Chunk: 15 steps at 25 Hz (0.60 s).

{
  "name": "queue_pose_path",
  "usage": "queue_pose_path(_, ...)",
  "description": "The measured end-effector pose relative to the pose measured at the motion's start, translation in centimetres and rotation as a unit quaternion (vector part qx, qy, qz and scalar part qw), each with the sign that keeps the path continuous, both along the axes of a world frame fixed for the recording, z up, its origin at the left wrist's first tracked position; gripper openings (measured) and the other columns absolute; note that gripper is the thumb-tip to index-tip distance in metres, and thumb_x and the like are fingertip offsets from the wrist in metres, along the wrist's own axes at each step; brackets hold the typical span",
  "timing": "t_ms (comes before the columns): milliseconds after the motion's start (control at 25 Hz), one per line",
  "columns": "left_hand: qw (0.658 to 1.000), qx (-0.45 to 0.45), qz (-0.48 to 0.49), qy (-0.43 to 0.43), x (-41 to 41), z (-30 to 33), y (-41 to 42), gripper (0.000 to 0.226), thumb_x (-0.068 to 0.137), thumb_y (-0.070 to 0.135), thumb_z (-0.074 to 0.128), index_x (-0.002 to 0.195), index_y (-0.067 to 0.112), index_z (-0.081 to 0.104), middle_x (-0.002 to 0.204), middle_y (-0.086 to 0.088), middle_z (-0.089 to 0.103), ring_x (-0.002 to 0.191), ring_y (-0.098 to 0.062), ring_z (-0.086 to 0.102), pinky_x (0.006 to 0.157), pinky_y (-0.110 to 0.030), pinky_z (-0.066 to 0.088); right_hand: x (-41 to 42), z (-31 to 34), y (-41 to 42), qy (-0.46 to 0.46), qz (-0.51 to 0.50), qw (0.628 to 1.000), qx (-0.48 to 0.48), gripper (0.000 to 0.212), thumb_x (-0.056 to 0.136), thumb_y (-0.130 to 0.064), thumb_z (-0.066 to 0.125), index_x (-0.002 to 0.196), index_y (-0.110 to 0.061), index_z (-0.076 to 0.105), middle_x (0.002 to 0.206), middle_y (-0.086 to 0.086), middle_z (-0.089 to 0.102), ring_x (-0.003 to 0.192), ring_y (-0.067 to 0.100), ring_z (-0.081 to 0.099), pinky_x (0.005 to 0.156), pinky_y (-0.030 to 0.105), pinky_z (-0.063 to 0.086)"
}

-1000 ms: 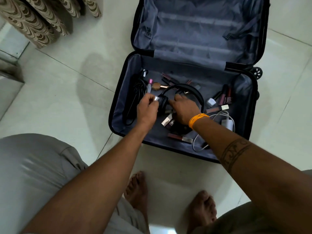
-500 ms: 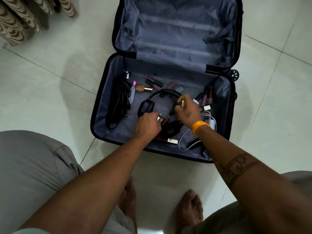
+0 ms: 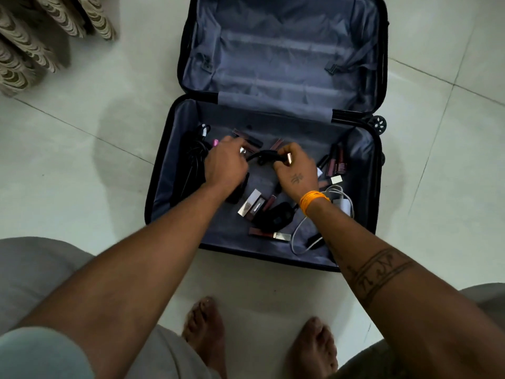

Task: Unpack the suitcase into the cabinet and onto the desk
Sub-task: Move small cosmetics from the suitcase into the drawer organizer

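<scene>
Black suitcase (image 3: 378, 187) (grey lining), orange wristband (image 3: 314, 199), beige scalloped curtain (image 3: 41, 36)

Both forearms are bare. The right hand (image 3: 296, 173) has a small tattoo on its back, an orange thread band (image 3: 313, 199) at the wrist and a dark band tattoo (image 3: 378, 272) round the forearm. Grey shorts (image 3: 35, 269) cover the knees; the feet (image 3: 205, 329) are bare.
</scene>
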State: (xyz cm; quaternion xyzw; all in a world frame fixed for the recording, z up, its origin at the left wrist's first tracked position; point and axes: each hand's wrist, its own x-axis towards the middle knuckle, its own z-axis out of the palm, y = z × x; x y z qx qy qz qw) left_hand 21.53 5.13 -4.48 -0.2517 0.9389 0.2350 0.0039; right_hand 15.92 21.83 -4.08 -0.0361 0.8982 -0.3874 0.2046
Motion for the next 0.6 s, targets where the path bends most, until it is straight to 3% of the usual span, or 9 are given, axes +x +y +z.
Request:
queue_pose_path(120,0.993,-0.015,-0.067,-0.100,-1.0,-1.5,-2.3,0.039,0.082,0.011,0.064,0.117,0.025,0.075,0.118,-0.011,0.068,0.106,-0.040,0.068,0.086,-0.046,0.057,-0.5,-0.8,1.3,0.011,-0.039,0.998,0.040,0.025,0.080,-0.020,0.069,0.104,-0.023,0.066,0.082,0.002,0.070,0.084,0.033,0.068,0.077,0.041,0.056)
queue_pose_path(360,0.988,-0.058,-0.083,-0.118,-1.4,-3.2,-2.4,0.034,0.084,0.008,0.064,0.116,0.017,0.068,0.117,-0.017,0.061,0.102,-0.046,0.066,0.081,-0.049,0.055,0.2,-2.6,5.0,0.018,-0.050,0.989,0.137,0.034,0.078,-0.025,0.076,0.109,-0.019,0.064,0.110,0.009,0.072,0.100,0.034,0.068,0.073,0.033,0.047)
queue_pose_path(480,0.987,-0.072,-0.088,-0.112,-1.7,-3.9,-2.4,0.024,0.086,0.015,0.067,0.110,0.014,0.069,0.112,-0.019,0.063,0.098,-0.046,0.066,0.079,-0.049,0.055,0.5,-2.9,5.8,0.001,-0.059,0.986,0.157,0.030,0.080,-0.023,0.073,0.109,-0.019,0.065,0.106,0.012,0.074,0.099,0.037,0.068,0.072,0.032,0.044)
queue_pose_path(600,0.999,0.027,0.017,-0.018,-1.7,-3.5,-1.9,0.021,0.079,0.025,0.072,0.099,0.017,0.074,0.103,-0.013,0.072,0.095,-0.039,0.069,0.076,-0.042,0.054,1.5,-3.4,5.5,-0.013,-0.049,0.988,0.143,0.024,0.079,-0.023,0.070,0.102,-0.020,0.063,0.097,0.012,0.073,0.093,0.037,0.067,0.069,0.031,0.043)
